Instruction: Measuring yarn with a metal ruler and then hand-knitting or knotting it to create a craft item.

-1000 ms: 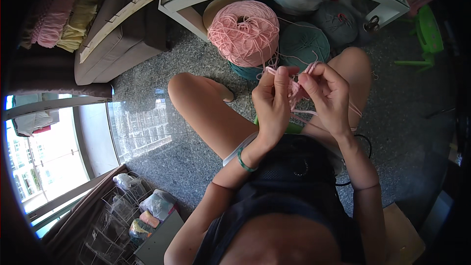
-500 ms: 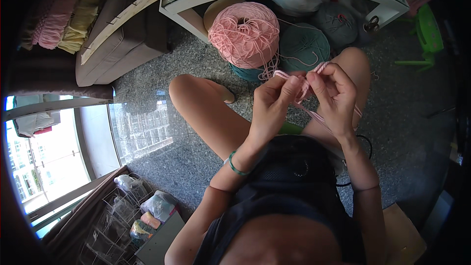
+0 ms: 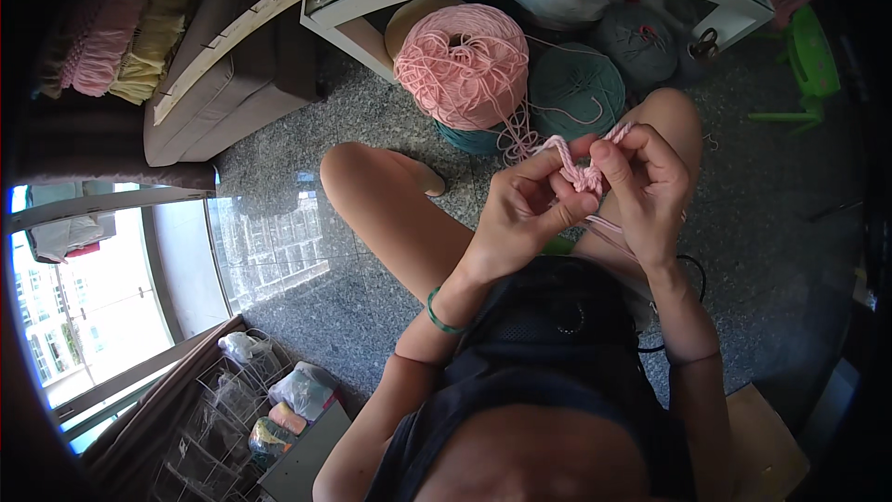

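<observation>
Between my hands, above my lap, is a small twisted loop of pink yarn (image 3: pixel 583 177) with a knot at its lower part. My left hand (image 3: pixel 520 218) pinches its left side between thumb and fingers. On the other side, my right hand (image 3: pixel 652 191) is closed on the yarn, thumb against the curled forefinger. Loose pink strands hang below the hands across my right thigh. Beyond them stands a large pink yarn ball (image 3: pixel 465 74), tangled strands trailing down its front toward my hands. Part of the knot is hidden by my fingers.
Beside the pink ball lie a green yarn ball (image 3: pixel 581 93) and a grey yarn ball (image 3: pixel 639 48), near scissors (image 3: pixel 706 43) and a white frame (image 3: pixel 362 45). A wooden strip with hooks (image 3: pixel 237 37) arches across the top. A green stool (image 3: pixel 813 56) stands right, a brown sofa (image 3: pixel 246 98) left.
My left hand has turned and shifted slightly down and right, its fingers now curled under the yarn. The yarn loop has opened wider, and its knot sits lower. My right hand has moved slightly right.
</observation>
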